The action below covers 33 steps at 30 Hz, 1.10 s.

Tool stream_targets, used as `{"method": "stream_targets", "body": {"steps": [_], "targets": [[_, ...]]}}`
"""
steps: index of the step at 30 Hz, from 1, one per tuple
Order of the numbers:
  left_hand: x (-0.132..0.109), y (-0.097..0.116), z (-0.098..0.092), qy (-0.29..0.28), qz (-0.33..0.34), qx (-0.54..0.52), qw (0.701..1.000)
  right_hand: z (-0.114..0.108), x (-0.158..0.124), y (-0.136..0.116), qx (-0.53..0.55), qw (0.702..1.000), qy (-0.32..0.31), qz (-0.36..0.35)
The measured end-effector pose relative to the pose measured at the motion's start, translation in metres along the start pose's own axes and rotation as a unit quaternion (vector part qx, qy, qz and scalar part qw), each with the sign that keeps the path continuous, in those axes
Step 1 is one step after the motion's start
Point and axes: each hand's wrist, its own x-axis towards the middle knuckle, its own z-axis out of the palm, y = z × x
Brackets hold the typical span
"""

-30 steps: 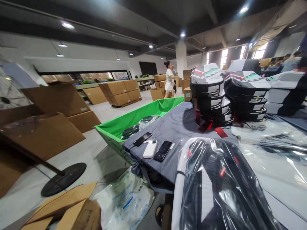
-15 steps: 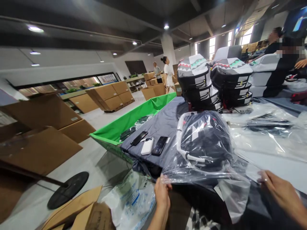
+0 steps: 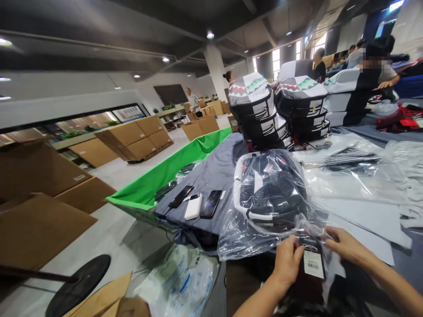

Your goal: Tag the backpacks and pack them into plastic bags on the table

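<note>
A black-and-white backpack [image 3: 269, 193] with a white carry handle sits upright inside a clear plastic bag [image 3: 246, 237] at the near edge of the surface [image 3: 408, 259]. A white barcode tag [image 3: 313, 264] hangs on a dark strip, its print too small to read. The hands, wide apart earlier, now flank the tag: the left hand's [image 3: 287, 262] fingers curl around the plastic, while the right hand's [image 3: 346, 244] lie nearly straight against it, their grip unclear.
</note>
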Motion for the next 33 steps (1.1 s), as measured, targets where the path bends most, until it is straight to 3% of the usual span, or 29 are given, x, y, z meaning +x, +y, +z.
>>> {"method": "stream_targets", "body": {"steps": [3, 5, 10, 13, 15, 20, 24, 26, 29, 31, 33], "targets": [[-0.001, -0.003, -0.004, -0.010, -0.074, -0.112, 0.991, -0.011, -0.019, 0.012, 0.069, 0.994, -0.081, -0.012], [-0.003, -0.002, -0.006, -0.023, -0.109, -0.170, 0.979, -0.012, -0.032, 0.012, 0.099, 0.991, -0.087, 0.010], [-0.010, 0.014, -0.002, -0.045, -0.116, -0.271, 0.955, 0.005, -0.057, 0.001, 0.215, 0.971, -0.108, 0.015], [-0.011, 0.018, 0.004, -0.072, -0.104, -0.302, 0.945, 0.019, -0.071, 0.007, 0.234, 0.969, -0.077, 0.002], [-0.012, 0.015, 0.008, -0.058, -0.105, -0.275, 0.954, 0.025, -0.080, 0.014, 0.241, 0.969, -0.058, 0.002], [-0.022, -0.002, 0.012, 0.019, -0.058, -0.052, 0.997, 0.028, -0.094, 0.019, 0.259, 0.963, -0.045, 0.065], [-0.030, -0.007, 0.007, -0.035, -0.052, 0.073, 0.995, 0.040, -0.093, 0.021, 0.174, 0.982, 0.031, 0.069], [-0.027, 0.001, 0.001, -0.056, 0.010, 0.211, 0.976, 0.049, -0.095, 0.026, 0.109, 0.988, 0.084, 0.067], [-0.009, 0.027, -0.005, -0.105, 0.238, 0.357, 0.897, 0.059, -0.104, 0.032, 0.013, 0.989, 0.142, 0.039], [0.010, 0.048, 0.000, -0.218, 0.386, 0.349, 0.826, 0.063, -0.114, 0.033, -0.037, 0.982, 0.183, -0.010], [0.029, 0.063, 0.012, -0.357, 0.430, 0.302, 0.772, 0.068, -0.126, 0.032, -0.063, 0.971, 0.220, -0.066]]}}
